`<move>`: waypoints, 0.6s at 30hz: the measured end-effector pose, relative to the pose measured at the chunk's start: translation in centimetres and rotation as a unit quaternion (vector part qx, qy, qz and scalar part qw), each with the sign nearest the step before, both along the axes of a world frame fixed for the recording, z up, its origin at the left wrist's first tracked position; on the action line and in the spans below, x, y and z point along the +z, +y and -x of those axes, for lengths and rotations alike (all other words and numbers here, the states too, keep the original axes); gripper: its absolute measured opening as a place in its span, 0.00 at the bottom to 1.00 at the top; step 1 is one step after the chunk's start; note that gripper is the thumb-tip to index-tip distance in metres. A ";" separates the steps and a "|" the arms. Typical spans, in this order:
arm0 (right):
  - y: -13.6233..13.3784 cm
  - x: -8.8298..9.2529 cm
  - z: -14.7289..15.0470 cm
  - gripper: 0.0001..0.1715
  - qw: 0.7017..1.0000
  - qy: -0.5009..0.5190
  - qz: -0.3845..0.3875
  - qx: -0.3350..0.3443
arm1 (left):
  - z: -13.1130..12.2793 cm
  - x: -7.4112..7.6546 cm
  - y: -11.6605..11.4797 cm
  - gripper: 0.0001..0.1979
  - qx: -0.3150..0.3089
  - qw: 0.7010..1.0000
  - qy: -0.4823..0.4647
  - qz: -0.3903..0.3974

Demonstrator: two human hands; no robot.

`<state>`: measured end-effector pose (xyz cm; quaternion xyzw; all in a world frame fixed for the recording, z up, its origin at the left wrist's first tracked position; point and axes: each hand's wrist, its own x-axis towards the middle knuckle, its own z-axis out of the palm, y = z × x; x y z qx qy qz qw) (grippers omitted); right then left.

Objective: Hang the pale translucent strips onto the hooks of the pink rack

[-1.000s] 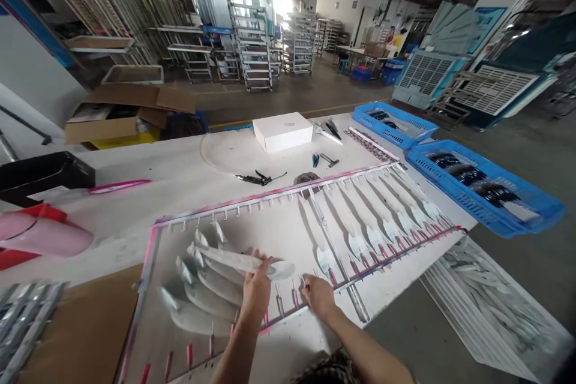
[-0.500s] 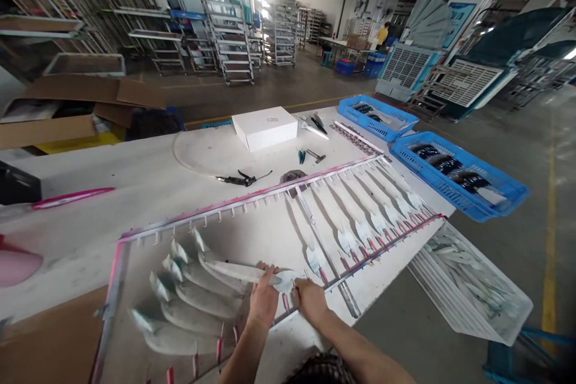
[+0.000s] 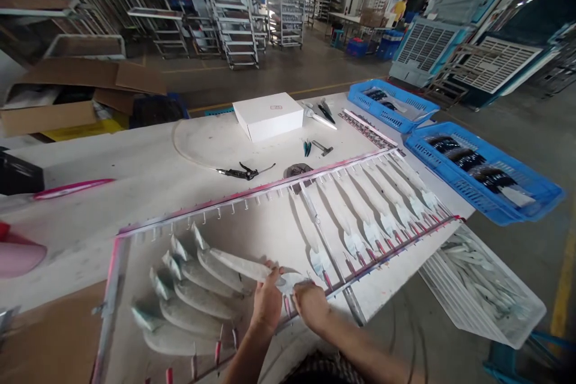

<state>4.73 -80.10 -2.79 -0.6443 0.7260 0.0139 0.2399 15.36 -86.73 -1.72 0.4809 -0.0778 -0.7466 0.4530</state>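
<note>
My left hand (image 3: pixel 269 297) is closed around a pale fish-shaped lure body (image 3: pixel 240 265) near its tail. My right hand (image 3: pixel 311 303) pinches the tail end of the same piece, its fingertips partly hidden. The piece lies above the lower bar of a metal frame (image 3: pixel 252 195) with small hooks along its far bar and red-tipped pins along the near bar. Several similar lure bodies (image 3: pixel 202 297) lie loosely at the left inside the frame. To the right of a metal crossbar (image 3: pixel 318 222), more lure bodies (image 3: pixel 366 204) stretch in a row between the bars.
An air blow gun (image 3: pixel 240 172) with a hose, a white box (image 3: pixel 270 117) and a small hammer-shaped tool (image 3: pixel 323 147) lie beyond the frame. Blue baskets (image 3: pixel 535 210) stand at the right edge. Below them, a white crate (image 3: pixel 508 330) holds many lure bodies.
The camera view has tilted down and shifted slightly. Both hands stay on the same lure body, with my right hand turned a little more over its tail end.
</note>
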 end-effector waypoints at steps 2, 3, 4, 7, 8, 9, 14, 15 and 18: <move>0.0 0.3 0.4 0.10 0.999 -0.020 -0.030 0.011 | 0.3 -0.2 -1.2 0.24 -0.054 0.998 -0.036 0.013; 0.1 0.4 0.6 0.10 0.998 -0.034 -0.043 0.009 | 0.5 -0.2 -2.0 0.23 -0.090 0.994 -0.060 0.024; 0.2 0.2 0.8 0.10 0.998 -0.047 -0.048 0.003 | 0.8 -0.3 -2.8 0.22 -0.128 0.988 -0.085 0.035; 0.9 -1.2 1.2 0.17 0.996 -0.079 -0.014 -0.040 | 2.0 -0.4 -5.0 0.18 -0.222 0.960 -0.156 0.062; 1.2 -1.9 1.3 0.20 0.994 -0.093 0.009 -0.056 | 2.4 -0.4 -5.6 0.17 -0.242 0.953 -0.170 0.068; 1.4 -2.7 1.4 0.23 0.990 -0.115 0.034 -0.074 | 2.8 -0.4 -6.1 0.16 -0.257 0.947 -0.181 0.071; 1.8 -5.2 1.8 0.29 0.926 -0.290 0.133 -0.201 | 3.3 -0.7 -7.6 0.10 -0.307 0.926 -0.208 0.072; 1.8 -5.3 1.9 0.29 0.919 -0.306 0.137 -0.207 | 3.3 -0.9 -7.8 0.09 -0.313 0.923 -0.212 0.070; 1.8 -5.1 2.1 0.27 0.928 -0.297 0.136 -0.180 | 3.0 -1.1 -8.1 0.10 -0.324 0.918 -0.218 0.073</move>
